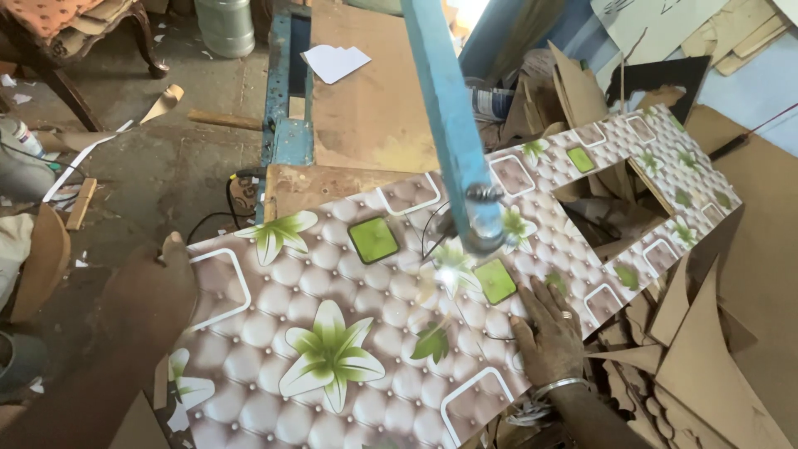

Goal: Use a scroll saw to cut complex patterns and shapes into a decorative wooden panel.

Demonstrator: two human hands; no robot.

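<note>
Both hands press the flower-printed quilted-pattern laminated board (pixel 349 333) flat: right hand (pixel 549 333) fingers spread beside the blue saw arm (pixel 445 116), left hand (pixel 158 291) gripping its edge.

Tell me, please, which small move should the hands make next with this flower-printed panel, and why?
Probably feed the panel slightly along the drawn line. The right hand lies flat beside the blade, the left hand grips the far edge, and one cutout is already open.
</note>
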